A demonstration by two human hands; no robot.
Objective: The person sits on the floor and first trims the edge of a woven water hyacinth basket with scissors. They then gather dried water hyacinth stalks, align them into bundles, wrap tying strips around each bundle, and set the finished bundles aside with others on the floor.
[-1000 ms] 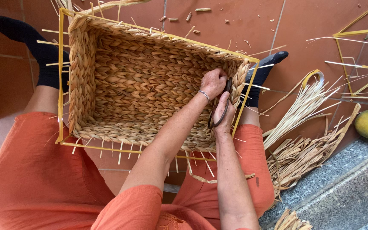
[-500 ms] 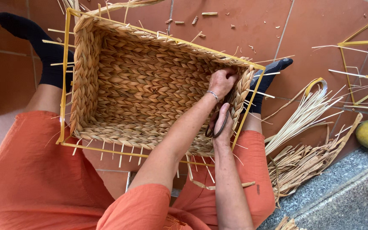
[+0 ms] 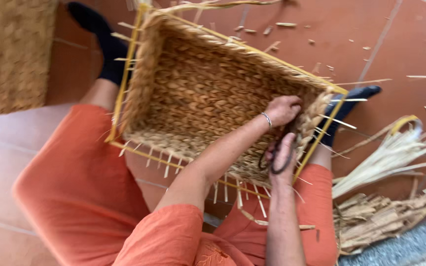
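The woven basket (image 3: 203,98) rests tilted across the lap of the seated person, its opening toward the camera and its yellow frame (image 3: 124,83) running along the rim. Loose strand ends stick out from the lower and right edges.

The left hand (image 3: 283,109) lies on the right inner wall of the basket, near the rim, with the fingers curled onto the braided weave. A thin bracelet (image 3: 267,119) sits on that wrist.

The right hand (image 3: 283,156) is just below the left hand, at the same right edge of the basket. Its fingers pass through the dark loops of a pair of scissors (image 3: 274,155) and are closed on them. The blades are hidden against the weave, so whether they are open cannot be told. The two hands are close together but not touching.

Both legs wear orange trousers (image 3: 80,187); a dark sock (image 3: 102,42) shows beyond the upper left corner of the basket, another beyond the right corner.

On the tiled floor (image 3: 400,44) to the right lie a bundle of pale straw (image 3: 390,157) and a heap of trimmed offcuts (image 3: 375,221). A second woven piece (image 3: 11,54) occupies the upper left corner of the view.
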